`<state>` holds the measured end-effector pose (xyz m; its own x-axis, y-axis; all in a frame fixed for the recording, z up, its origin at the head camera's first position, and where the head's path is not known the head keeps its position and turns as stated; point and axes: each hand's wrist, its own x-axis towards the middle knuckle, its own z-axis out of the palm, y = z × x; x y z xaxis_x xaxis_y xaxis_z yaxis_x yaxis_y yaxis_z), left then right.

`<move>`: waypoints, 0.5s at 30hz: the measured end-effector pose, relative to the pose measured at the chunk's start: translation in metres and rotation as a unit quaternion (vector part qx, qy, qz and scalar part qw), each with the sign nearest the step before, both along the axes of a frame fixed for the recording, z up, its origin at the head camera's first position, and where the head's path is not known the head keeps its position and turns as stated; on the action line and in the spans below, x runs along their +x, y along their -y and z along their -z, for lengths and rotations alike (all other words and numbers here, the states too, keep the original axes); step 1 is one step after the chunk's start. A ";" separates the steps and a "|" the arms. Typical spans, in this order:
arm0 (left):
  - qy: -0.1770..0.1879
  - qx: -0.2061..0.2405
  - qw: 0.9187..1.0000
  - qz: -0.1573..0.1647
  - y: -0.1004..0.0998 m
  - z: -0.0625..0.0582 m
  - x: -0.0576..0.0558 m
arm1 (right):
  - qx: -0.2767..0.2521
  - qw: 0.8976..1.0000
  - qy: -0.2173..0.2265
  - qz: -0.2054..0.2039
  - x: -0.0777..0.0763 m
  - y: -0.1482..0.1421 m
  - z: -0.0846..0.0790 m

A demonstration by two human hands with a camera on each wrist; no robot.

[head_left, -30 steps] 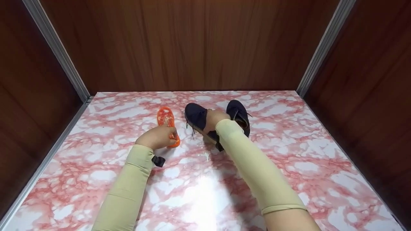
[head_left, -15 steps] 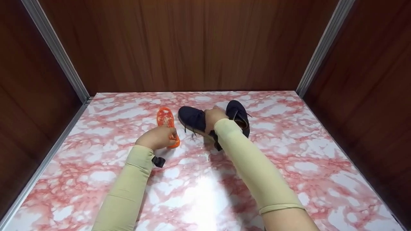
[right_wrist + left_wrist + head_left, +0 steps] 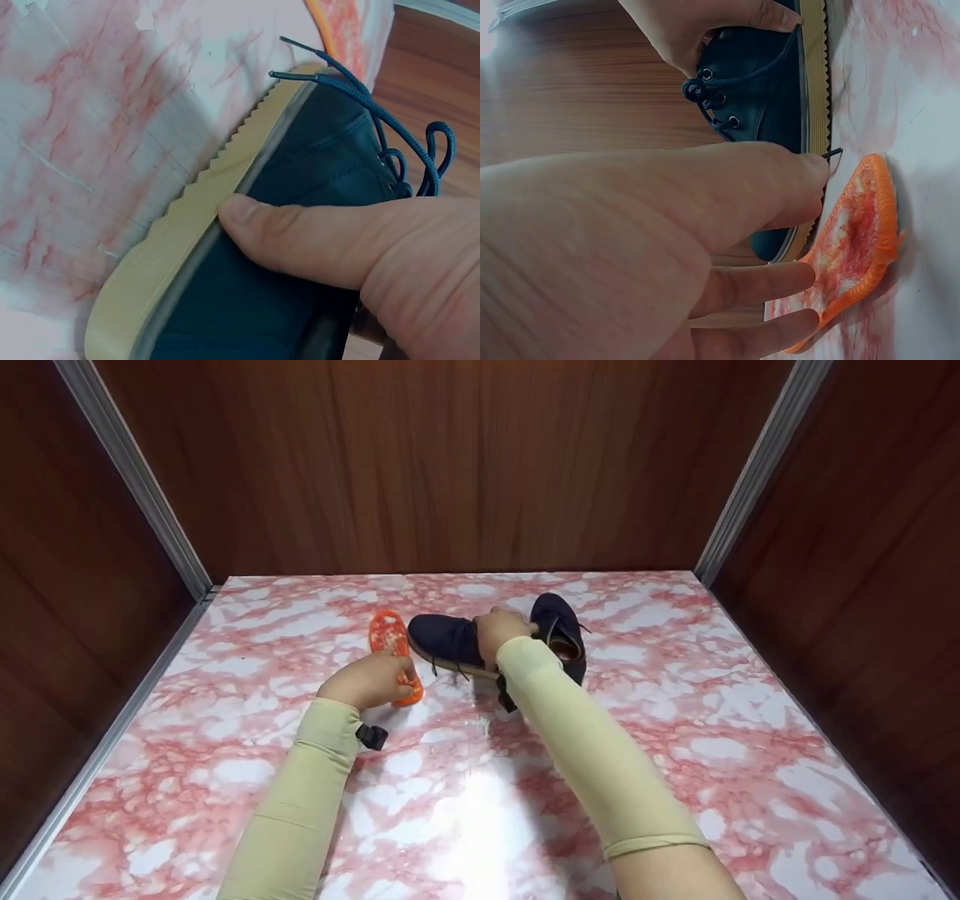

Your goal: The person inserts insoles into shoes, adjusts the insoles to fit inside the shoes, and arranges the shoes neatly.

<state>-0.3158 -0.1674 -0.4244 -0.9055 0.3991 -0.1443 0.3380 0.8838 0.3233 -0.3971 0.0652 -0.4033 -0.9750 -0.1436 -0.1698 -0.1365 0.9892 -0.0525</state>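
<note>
Nearest are two forearms in pale green sleeves [image 3: 615, 757], reaching forward over a tabletop [image 3: 165, 742] with a pink-and-white marbled pattern. A small black device [image 3: 371, 736] sits at the left wrist.

The left hand [image 3: 369, 681] is over the near half of an orange-rimmed, sole-shaped piece [image 3: 386, 634], which lies lengthwise on the marbled surface, left of centre. From the left wrist, two fingers look nearly straight, their tips overlapping the piece, with the thumb apart from them; whether they pinch it or merely rest there cannot be told. Its middle is see-through enough to show the pink pattern.

To the right, the right hand [image 3: 504, 631] grips a dark blue lace-up shoe [image 3: 442, 637] around its middle, the thumb pressed to the side just above a tan, ridged sole [image 3: 187, 217]. The shoe is upright, its toe pointing left, just beside the orange rim. Dark blue laces [image 3: 375, 109] hang loose at its side.

Just right of that hand stands a matching second shoe [image 3: 553, 611], toe pointing away. Farthest back rises a brown wood-grain panel [image 3: 480, 465], with grey metal strips [image 3: 135, 472] at both corners.
</note>
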 end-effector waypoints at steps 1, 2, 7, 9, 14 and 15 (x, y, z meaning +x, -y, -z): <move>0.004 0.000 1.000 -0.002 0.000 0.000 0.000 | -0.001 1.000 -0.004 0.000 0.000 0.000 0.001; 0.007 0.001 1.000 -0.003 0.000 0.000 0.000 | -0.003 1.000 -0.008 0.002 0.001 0.000 0.002; 0.013 0.008 1.000 -0.007 0.001 -0.001 0.000 | -0.015 0.999 -0.041 0.009 0.003 -0.001 0.007; 0.012 0.007 1.000 -0.004 0.001 -0.001 0.000 | -0.021 0.998 -0.050 0.009 0.004 -0.001 0.008; 0.005 0.002 1.000 0.009 0.001 0.001 -0.001 | -0.021 0.998 -0.060 -0.004 0.002 -0.003 0.010; 0.002 0.001 1.000 0.011 0.002 0.001 -0.001 | -0.018 0.998 -0.060 -0.010 0.001 -0.004 0.010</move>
<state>-0.3164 -0.1689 -0.4251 -0.8955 0.4201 -0.1473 0.3569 0.8753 0.3262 -0.3958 0.0693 -0.4133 -0.9849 -0.1669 -0.0455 -0.1635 0.9840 -0.0703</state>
